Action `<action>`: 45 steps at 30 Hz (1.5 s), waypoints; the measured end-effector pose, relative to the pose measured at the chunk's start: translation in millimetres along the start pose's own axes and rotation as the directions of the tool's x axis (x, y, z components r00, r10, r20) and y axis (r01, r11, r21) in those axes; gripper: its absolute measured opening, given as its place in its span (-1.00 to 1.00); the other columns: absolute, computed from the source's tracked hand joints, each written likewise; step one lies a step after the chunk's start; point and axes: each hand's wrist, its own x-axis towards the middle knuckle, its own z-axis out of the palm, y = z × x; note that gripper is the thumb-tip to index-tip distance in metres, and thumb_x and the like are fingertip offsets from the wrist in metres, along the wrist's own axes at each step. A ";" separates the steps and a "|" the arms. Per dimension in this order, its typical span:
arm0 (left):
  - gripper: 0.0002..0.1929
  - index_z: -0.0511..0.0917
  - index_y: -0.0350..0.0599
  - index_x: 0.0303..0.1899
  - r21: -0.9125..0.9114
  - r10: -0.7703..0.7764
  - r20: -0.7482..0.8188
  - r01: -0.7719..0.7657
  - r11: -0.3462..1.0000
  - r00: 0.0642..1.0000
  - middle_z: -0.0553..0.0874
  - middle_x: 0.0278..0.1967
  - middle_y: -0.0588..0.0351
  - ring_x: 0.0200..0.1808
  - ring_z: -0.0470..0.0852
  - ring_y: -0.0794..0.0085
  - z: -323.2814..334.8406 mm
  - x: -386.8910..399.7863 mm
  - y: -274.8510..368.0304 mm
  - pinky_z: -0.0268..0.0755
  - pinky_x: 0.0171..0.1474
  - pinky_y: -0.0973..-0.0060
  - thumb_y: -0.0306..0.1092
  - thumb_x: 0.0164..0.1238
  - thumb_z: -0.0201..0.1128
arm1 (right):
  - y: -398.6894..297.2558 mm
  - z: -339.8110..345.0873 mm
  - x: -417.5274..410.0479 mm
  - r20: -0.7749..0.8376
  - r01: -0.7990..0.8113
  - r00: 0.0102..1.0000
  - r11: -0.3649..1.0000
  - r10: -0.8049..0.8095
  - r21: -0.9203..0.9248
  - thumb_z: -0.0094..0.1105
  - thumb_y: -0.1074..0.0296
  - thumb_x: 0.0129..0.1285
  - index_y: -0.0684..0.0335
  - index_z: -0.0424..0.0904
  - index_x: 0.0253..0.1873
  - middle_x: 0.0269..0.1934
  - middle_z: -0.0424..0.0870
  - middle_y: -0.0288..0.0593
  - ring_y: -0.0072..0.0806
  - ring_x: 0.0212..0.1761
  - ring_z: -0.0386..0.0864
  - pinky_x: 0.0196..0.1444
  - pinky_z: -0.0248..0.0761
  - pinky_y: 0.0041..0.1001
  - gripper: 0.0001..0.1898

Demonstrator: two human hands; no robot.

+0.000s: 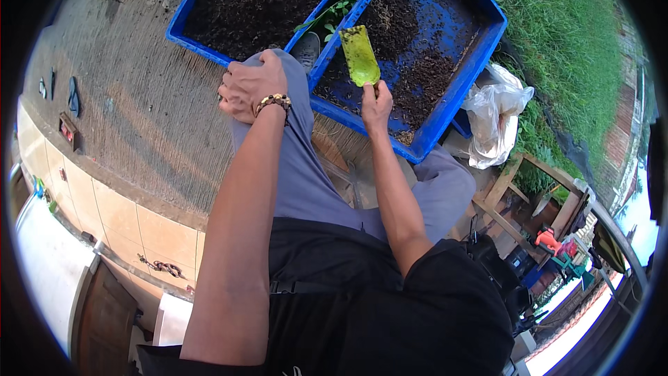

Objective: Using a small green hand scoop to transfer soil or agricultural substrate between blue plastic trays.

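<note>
My right hand (377,107) grips the end of a yellow-green plastic scoop (359,55). Dark crumbs cling to the scoop, most of them at its far end. It is over the right blue plastic tray (334,107), which holds loose dark soil-like material (425,81) in patches, with blue bottom showing between. On my left knee, in grey trousers (297,167), rests my left hand (255,86), wearing a beaded bracelet (275,99). Its fingers are bent and their tips are hidden, so whether it clasps anything is unclear. Beside it, the left blue tray (201,52) carries a broad heap of dark material (255,5).
A shoe (307,51) and green leaves (339,8) show between the trays. White plastic bags (498,115) lie at the right tray's corner, near a wooden frame (501,193). Sandals (73,96) lie on the concrete (146,78) at left; grass (553,36) grows at right.
</note>
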 end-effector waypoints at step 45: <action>-0.38 0.73 -0.11 0.03 -0.042 -0.039 -0.040 0.037 0.998 0.998 0.73 0.09 0.00 0.20 0.60 0.13 9.9 1.6 1.2 0.28 0.28 0.22 0.16 0.03 0.22 | 38.0 -46.2 108.6 0.090 0.236 0.972 0.869 -0.219 -0.434 0.24 0.06 0.10 0.28 0.50 -0.40 -0.51 0.57 -0.12 -0.25 -0.34 0.60 -0.08 0.30 -0.18 -0.66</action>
